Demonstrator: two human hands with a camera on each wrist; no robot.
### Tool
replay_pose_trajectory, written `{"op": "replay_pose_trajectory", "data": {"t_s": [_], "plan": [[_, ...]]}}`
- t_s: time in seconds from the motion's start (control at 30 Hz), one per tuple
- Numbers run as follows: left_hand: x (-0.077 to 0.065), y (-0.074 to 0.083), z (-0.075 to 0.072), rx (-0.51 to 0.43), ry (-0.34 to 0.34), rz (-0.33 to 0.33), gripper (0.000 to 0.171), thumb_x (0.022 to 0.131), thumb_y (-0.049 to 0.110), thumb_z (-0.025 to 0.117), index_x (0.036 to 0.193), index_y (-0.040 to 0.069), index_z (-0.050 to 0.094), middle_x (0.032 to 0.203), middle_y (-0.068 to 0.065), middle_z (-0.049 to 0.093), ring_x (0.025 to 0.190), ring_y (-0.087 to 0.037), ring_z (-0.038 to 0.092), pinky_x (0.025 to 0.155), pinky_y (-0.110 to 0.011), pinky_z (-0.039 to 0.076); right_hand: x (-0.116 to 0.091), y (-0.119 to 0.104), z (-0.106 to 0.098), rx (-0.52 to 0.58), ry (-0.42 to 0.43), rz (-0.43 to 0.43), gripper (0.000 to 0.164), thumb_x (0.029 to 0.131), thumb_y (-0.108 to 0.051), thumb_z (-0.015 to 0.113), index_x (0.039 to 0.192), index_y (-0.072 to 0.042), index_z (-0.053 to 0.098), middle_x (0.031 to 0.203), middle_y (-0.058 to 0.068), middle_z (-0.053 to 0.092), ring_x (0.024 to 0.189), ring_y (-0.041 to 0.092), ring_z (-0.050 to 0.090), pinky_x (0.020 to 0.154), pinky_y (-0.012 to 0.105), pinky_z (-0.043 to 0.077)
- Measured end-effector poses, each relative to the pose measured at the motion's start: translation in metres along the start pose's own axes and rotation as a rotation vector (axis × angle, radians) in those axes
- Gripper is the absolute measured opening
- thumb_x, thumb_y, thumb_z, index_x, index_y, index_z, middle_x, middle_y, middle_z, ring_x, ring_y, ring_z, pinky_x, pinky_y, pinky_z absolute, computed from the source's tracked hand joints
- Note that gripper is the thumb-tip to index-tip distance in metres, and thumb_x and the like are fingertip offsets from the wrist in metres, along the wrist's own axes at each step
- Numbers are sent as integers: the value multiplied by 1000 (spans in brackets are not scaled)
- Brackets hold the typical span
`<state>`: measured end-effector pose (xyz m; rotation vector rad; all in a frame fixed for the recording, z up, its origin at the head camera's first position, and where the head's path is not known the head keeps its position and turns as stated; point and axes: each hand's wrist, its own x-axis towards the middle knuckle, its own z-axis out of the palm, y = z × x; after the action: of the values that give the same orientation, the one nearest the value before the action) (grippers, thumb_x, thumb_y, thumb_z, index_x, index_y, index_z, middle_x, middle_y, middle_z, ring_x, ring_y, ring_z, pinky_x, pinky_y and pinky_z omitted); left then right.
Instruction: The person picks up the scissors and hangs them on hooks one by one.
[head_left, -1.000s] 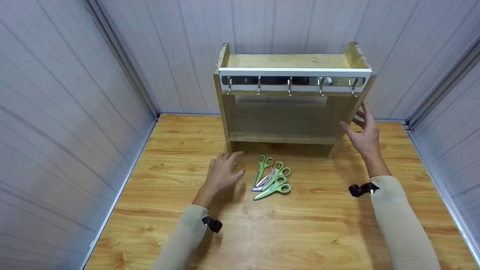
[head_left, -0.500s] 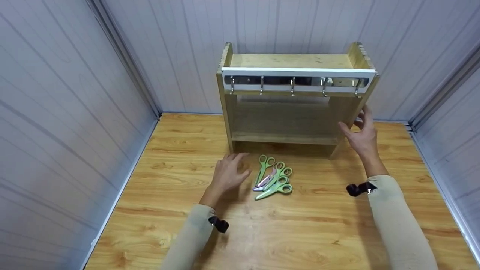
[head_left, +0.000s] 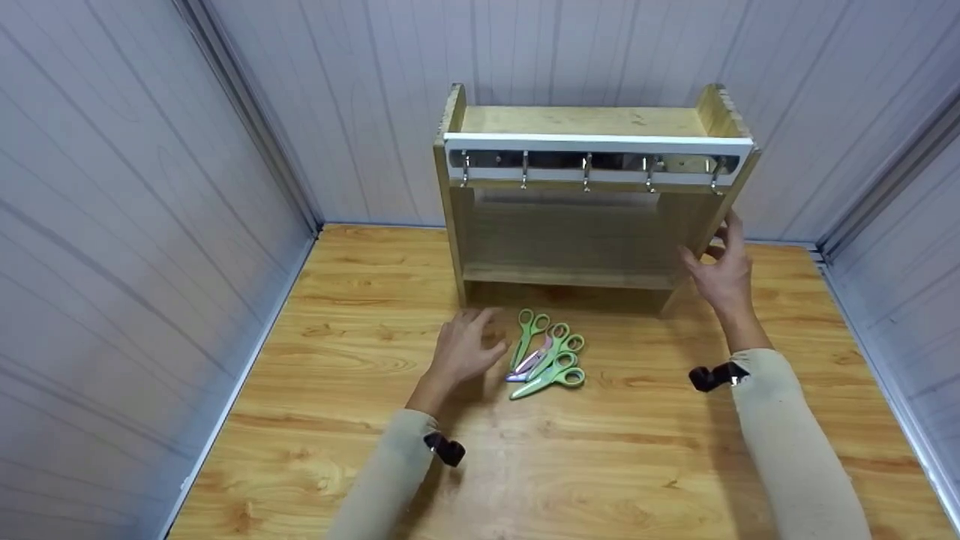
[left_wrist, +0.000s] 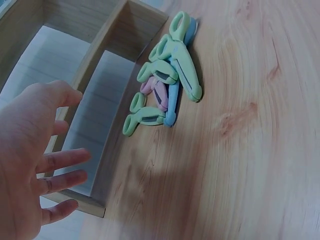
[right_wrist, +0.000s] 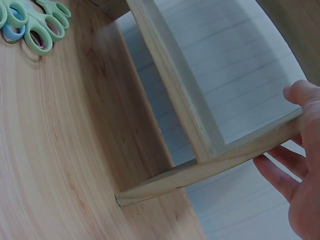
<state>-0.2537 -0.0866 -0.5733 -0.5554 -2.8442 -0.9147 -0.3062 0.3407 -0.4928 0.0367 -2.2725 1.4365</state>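
Nearest, two beige sleeves with black wrist devices reach over a worktop of yellow-brown wood grain. Beyond them, a pile of small plastic scissors in green, pink and blue lies on it, overlapping, just in front of the shelf. Just beside the pile, the left hand hovers with fingers apart. Farther off, the right hand has thumb and fingers clamped on the right side panel of the upright pale wooden shelf unit. Five metal hooks line its white front rail. White grooved wall panels stand behind.
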Motion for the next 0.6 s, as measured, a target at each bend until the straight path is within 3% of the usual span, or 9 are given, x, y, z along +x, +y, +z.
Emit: {"op": "replay_pose_trajectory", "data": {"t_s": [0.17,0.27,0.43,0.53,0.6], "plan": [[3,0,5,34,19,20,57,96,33,78,148,12,69,132,-17,80,134,-47,69,104,-67,56,1,4,0,-38,-2,4,88,103,-4,76,177,-18,29,162,24,54,131,40,66,96,9,53],[4,0,8,34,7,12,57,96,35,77,147,10,69,131,-16,81,133,-46,69,105,-66,56,1,6,0,-62,-6,11,89,104,-3,74,177,-19,28,164,24,52,137,38,64,108,24,59],[4,2,10,30,-23,-2,60,96,37,75,148,9,68,133,-15,80,130,-46,71,105,-66,55,1,6,0,-75,-6,15,90,103,-1,74,178,-19,28,168,21,49,144,35,60,119,45,58],[4,3,11,32,-29,-2,59,96,36,76,148,9,68,132,-15,80,127,-45,72,103,-66,55,2,6,0,-75,-8,19,90,103,-1,73,178,-20,27,169,22,50,144,38,60,117,45,59],[4,3,11,33,-35,-5,59,97,36,76,148,8,68,131,-16,80,125,-45,72,103,-66,55,2,7,0,-73,-11,24,91,103,-1,72,178,-21,26,167,24,52,141,41,63,113,36,60]]}}
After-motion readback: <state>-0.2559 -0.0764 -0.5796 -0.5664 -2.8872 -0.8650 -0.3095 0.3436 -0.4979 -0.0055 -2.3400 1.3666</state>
